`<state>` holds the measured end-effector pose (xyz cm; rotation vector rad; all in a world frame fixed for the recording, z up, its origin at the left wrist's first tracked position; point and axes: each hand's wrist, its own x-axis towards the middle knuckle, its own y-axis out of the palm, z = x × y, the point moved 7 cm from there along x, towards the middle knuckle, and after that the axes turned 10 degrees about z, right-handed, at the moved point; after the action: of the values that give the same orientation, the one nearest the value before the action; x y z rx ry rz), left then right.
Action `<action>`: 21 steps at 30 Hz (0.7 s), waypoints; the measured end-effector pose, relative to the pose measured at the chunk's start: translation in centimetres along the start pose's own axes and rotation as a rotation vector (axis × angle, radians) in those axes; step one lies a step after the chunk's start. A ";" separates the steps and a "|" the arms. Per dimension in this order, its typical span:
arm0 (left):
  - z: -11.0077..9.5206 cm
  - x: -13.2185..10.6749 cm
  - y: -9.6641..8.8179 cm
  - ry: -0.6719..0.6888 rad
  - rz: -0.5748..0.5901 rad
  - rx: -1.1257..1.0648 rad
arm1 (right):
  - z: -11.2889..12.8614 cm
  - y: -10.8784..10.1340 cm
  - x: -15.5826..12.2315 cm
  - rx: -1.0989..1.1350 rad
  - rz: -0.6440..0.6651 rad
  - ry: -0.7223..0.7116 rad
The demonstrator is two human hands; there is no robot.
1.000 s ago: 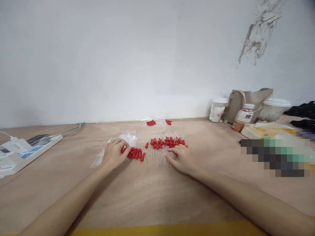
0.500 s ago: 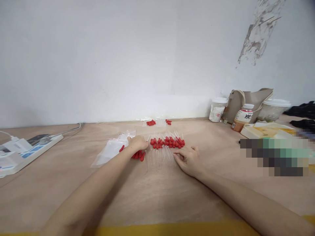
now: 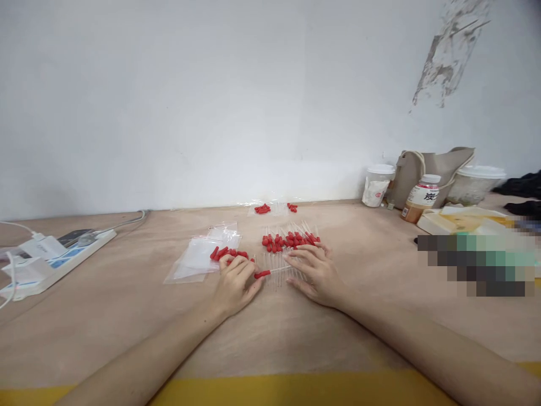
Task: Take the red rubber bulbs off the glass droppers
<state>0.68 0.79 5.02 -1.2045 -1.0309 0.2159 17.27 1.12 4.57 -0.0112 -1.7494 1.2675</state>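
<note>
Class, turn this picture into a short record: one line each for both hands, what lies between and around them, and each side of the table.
Left hand: pinching a red bulb
Right hand: near the far end of a clear tube; grip unclear
Between hands: that tube, extending from the bulb above other thin tubes
Beyond left hand: loose red bulbs, clear plastic bags
Beyond right hand: red-ended tubes
Table left: power strip
Table right: lidded cup, labelled bottle
</note>
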 end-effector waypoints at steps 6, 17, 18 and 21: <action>-0.3 0.3 0.0 0.039 -0.028 -0.026 | 0.8 1.3 0.3 -0.001 0.027 -0.050; -1.8 0.7 0.6 0.154 0.032 0.002 | 1.8 0.5 -0.1 0.021 0.068 -0.139; -1.9 0.6 0.6 0.173 0.031 0.010 | 1.8 0.3 -0.3 0.018 0.060 -0.144; -2.3 0.4 0.4 0.223 0.018 0.024 | 1.9 -0.2 -0.6 0.002 0.046 -0.155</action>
<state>2.79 -0.34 4.96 -1.1871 -0.8211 0.1044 16.40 -0.71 4.24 0.0493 -1.8893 1.3329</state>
